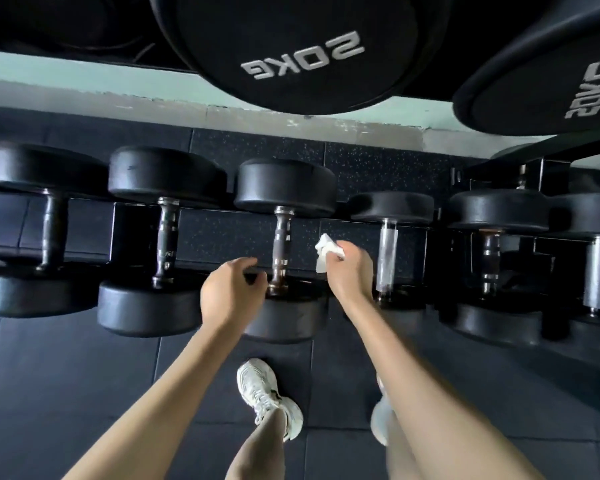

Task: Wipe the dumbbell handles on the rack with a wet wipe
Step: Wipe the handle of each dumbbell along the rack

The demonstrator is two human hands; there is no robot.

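I take the third dumbbell [284, 183] from the left as my landmark. Just left of its handle [280, 247], near the closer end, my left hand [227, 294] hovers with a loose, half-curled grip holding nothing. Just right of that handle, my right hand [349, 271] pinches the crumpled white wet wipe [328, 252], which is apart from the metal. Further right lies a silver-handled dumbbell [392, 207].

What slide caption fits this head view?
Right hand holds a wipe beside a dumbbell handle, left hand close by.
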